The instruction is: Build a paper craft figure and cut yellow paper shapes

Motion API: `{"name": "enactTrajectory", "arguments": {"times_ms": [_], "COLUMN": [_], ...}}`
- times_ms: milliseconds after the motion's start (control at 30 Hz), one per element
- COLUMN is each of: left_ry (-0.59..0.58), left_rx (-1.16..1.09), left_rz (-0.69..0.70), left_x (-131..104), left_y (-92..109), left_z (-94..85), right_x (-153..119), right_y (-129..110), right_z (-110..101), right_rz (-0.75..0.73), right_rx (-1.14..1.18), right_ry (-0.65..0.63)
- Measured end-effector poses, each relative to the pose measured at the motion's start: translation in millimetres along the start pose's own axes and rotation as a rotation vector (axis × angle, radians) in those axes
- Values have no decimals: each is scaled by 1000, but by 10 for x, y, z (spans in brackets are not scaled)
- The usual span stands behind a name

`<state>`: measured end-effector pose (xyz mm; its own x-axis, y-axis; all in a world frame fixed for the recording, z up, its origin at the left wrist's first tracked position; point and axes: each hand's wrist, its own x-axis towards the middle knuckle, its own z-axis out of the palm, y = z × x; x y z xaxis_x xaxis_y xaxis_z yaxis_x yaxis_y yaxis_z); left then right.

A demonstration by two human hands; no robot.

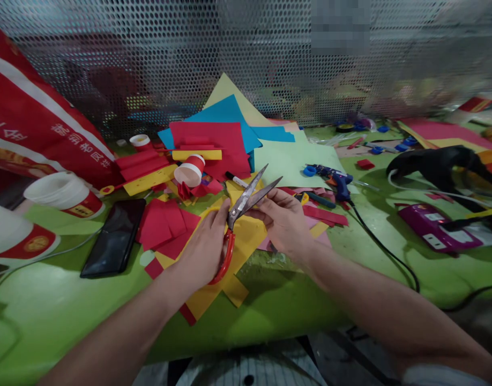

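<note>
"Two bare forearms [350, 289] are reaching over the green table [382, 236]. What are the hands doing?"

"The left hand [206, 244] is gripping one pair of scissors [230, 220], fingers closed around its red handle. Its two blades are standing apart, pointing away above the yellow paper [240, 249]. The right hand [284, 220] is bending its fingers close beside the blades; I cannot tell whether they are pinching anything."

"How many cups are you counting?"

"Four on the left half: two big paper cups, one nearer [19, 233] and one farther [65, 195], a small upright cup [140, 142] showing yellow inside, and a small tipped cup [189, 170] that is turning its base toward us. What the other three are holding, I cannot tell."

"And the rest?"

"One red bag [49, 107] is leaning behind the big cups, its contents hidden. One phone [113, 238], one marker [236, 179], one glue gun [337, 179] and one purple power strip [439, 228] are lying about."
</note>
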<state>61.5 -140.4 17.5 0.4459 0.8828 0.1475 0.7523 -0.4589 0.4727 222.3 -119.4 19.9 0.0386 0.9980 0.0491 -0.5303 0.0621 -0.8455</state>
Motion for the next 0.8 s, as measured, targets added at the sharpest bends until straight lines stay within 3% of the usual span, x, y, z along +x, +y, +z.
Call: {"name": "enactTrajectory", "arguments": {"times_ms": [800], "left_ry": [32], "left_rx": [278], "left_rz": [24], "left_x": [27], "left_y": [-5], "left_z": [-45], "right_x": [15], "right_y": [-41], "right_z": [-35], "right_rz": [-35], "right_rx": [-96], "right_ry": [-33]}}
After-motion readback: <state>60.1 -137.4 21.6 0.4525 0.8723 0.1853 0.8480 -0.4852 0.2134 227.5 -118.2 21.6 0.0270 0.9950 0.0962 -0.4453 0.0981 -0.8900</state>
